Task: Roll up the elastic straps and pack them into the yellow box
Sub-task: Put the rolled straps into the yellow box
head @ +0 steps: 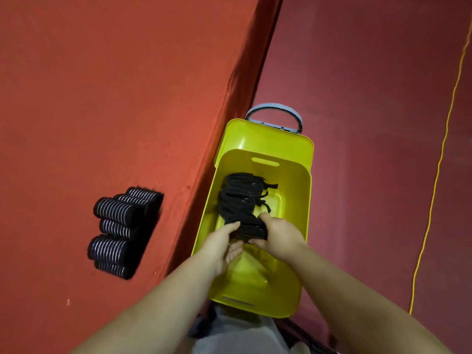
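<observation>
From the head camera we look down along both bare forearms, which reach forward and converge over the open yellow box (293, 200) that sits on the dark red floor (370, 123), right against the edge of a raised orange-red surface (102, 98).

Our left hand (224, 246) comes in from the lower left with the palm turned inward and partly up. Its fingers are fairly straight, and the fingertips press against the left side of a rolled black strap bundle (251, 229) without curling round it. Our right hand (278, 236) comes in from the lower right, knuckles up, with the fingers wrapped over the right end of that same bundle and the thumb tucked beneath, so it grips the bundle. The bundle is held between the two hands inside the box, near its middle. We cannot tell whether it touches the box floor.

Further back in the box lie more rolled black straps (240, 195) in a row along the left side, with loose ends poking out to the right. The box lid (265, 139) stands open at the far end, with a grey handle (275, 114) behind it.

On the orange-red surface to the left, well apart from the box, rests a cluster of black striped elastic rolls (120, 228). A yellow cord (439, 162) runs across the floor at the right.
</observation>
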Available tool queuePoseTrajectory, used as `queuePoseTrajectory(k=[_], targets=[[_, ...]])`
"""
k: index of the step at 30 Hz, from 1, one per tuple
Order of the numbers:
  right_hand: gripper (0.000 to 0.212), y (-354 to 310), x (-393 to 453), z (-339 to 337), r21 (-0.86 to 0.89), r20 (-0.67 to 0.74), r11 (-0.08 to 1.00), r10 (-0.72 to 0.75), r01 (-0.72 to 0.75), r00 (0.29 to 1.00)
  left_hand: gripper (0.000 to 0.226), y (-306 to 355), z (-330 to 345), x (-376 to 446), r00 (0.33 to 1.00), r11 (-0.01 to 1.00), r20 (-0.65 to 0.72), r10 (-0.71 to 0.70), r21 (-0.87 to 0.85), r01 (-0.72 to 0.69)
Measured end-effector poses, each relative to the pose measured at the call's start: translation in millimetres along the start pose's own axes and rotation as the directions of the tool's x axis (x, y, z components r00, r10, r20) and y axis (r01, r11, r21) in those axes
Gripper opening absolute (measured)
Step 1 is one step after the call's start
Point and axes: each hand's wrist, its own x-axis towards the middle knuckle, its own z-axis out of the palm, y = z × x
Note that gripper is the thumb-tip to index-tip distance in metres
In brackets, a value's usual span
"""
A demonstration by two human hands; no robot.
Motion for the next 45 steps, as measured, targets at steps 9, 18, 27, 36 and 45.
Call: queuePoseTrajectory(k=[9, 18, 27, 36, 45], targets=[[0.047, -3.4, 31.3, 60.6, 0.146, 0.085, 0.980, 0.121, -0.133, 0.989, 0.038, -17.9, -7.2, 54.6, 0.973, 0.996, -0.219, -0.066, -0.072, 0.052], [0.054, -4.0, 41.2, 98.4, 0.797, 0.268, 0.393, 0.450, -0.459, 0.852, 0.036, -17.7, -8.3, 77.9, 0.968, 0.996, -0.239, -0.078, -0.069, 0.063], [0.044, 1.7, 59.5, 102.1, 0.744, 0.362, 0.386, 0.452, -0.545, 0.815, 0.035, -5.8, -6.6, 83.6, 0.966, 0.996, -0.247, -0.076, 0.020, 0.084], [0.040, -3.0, 53.1, 42.2, 0.272, 0.339, 0.896, 0.253, -0.351, 0.906, 0.014, 2.5, -7.2, 46.8, 0.967, 0.983, -0.229, -0.107, 0.123, 0.138], [0.010, -112.9, 75.3, -64.7, 0.127, -0.067, 0.984, -0.114, 0.122, 0.991, 0.022, 85.3, -58.2, -47.9, 0.974, 0.972, 0.008, 0.227, 0.067, -0.227]])
